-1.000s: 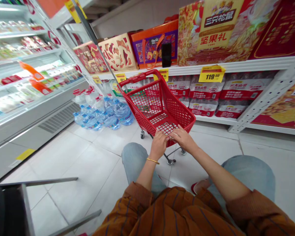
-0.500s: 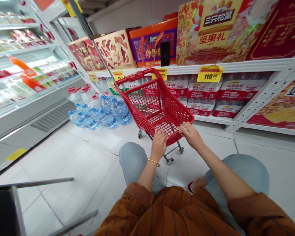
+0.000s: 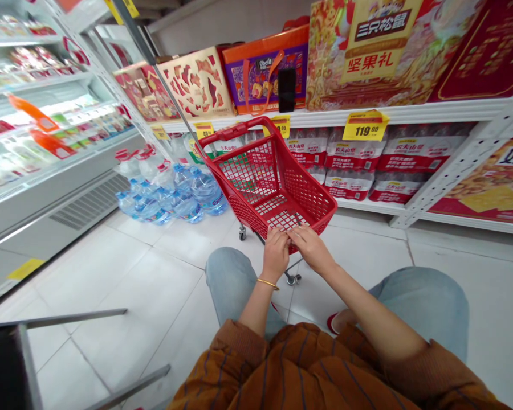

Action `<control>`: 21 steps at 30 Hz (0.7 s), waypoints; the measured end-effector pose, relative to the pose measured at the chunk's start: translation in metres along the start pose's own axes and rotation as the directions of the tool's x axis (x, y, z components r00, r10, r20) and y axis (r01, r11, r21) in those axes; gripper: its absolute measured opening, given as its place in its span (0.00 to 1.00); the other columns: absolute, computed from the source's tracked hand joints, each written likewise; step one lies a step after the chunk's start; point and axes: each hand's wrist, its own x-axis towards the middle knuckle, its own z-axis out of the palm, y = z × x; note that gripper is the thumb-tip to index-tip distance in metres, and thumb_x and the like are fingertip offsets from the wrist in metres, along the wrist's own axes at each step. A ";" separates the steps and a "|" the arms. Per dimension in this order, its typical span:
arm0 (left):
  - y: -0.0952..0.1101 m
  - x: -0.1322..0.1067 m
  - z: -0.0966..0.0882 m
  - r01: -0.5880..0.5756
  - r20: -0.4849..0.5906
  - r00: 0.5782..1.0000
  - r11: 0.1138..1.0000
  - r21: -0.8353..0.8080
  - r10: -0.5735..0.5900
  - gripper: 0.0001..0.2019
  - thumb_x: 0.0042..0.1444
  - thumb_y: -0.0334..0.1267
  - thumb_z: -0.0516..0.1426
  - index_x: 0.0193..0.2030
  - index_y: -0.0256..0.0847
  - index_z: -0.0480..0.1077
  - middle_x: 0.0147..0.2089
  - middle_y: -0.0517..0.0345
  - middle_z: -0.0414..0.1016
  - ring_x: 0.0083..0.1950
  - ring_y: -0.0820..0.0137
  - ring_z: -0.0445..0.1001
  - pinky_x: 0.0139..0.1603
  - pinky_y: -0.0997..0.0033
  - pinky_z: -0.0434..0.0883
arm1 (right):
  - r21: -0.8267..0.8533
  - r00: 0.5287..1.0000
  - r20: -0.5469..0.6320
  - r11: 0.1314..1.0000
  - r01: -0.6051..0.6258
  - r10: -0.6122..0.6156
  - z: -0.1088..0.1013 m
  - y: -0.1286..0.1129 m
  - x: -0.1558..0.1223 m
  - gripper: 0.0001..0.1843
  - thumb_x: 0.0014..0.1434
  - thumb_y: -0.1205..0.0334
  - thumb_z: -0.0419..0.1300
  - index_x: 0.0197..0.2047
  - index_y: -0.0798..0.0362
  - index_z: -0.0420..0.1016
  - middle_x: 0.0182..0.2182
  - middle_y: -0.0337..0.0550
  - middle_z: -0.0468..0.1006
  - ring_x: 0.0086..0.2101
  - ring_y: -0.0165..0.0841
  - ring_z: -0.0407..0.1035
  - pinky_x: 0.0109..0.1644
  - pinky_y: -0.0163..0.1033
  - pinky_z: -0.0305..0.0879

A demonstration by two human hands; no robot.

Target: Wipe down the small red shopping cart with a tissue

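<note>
My left hand (image 3: 276,254) and right hand (image 3: 311,249) sit side by side, both curled closed over the near rim of the red plastic shopping cart (image 3: 301,185). Gold bangle (image 3: 267,282) on left wrist. Cart stands at 12 o'clock, just past my jeans (image 3: 423,307). Bottled-water packs (image 3: 353,156) on white metal shelving (image 3: 410,109) at 1 o'clock, 119 price tag (image 3: 365,126) on shelf edge, gift boxes (image 3: 260,71) above. Blue-capped water jugs (image 3: 205,191) on floor at 11 o'clock. Refrigerated display case (image 3: 68,154) at 10 o'clock.
</note>
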 end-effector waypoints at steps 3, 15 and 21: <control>-0.001 -0.001 -0.002 -0.002 0.016 1.000 1.000 0.014 0.002 0.11 0.64 0.32 0.47 0.42 0.38 0.70 0.40 0.53 0.75 0.56 0.62 0.68 0.66 0.42 0.58 | 0.011 1.000 0.019 1.000 -0.015 0.015 0.001 0.000 -0.001 0.15 0.66 0.67 0.49 0.53 0.56 0.71 0.44 0.52 0.76 0.47 0.37 0.68 0.58 0.51 0.64; -0.004 0.001 -0.012 -0.012 0.084 0.996 1.000 -0.003 0.012 0.11 0.65 0.35 0.47 0.39 0.39 0.70 0.38 0.53 0.75 0.54 0.63 0.69 0.62 0.45 0.64 | -0.015 1.000 0.017 1.000 0.001 -0.001 -0.008 0.025 -0.011 0.14 0.64 0.66 0.53 0.52 0.50 0.73 0.44 0.47 0.78 0.47 0.34 0.67 0.63 0.53 0.56; -0.006 0.001 -0.011 -0.031 0.077 0.997 1.000 -0.002 0.031 0.11 0.65 0.35 0.48 0.40 0.40 0.70 0.38 0.54 0.75 0.55 0.63 0.69 0.64 0.44 0.62 | -0.043 1.000 0.001 0.999 0.007 -0.006 -0.010 0.036 -0.016 0.13 0.64 0.65 0.55 0.50 0.50 0.73 0.43 0.46 0.78 0.47 0.35 0.68 0.64 0.54 0.54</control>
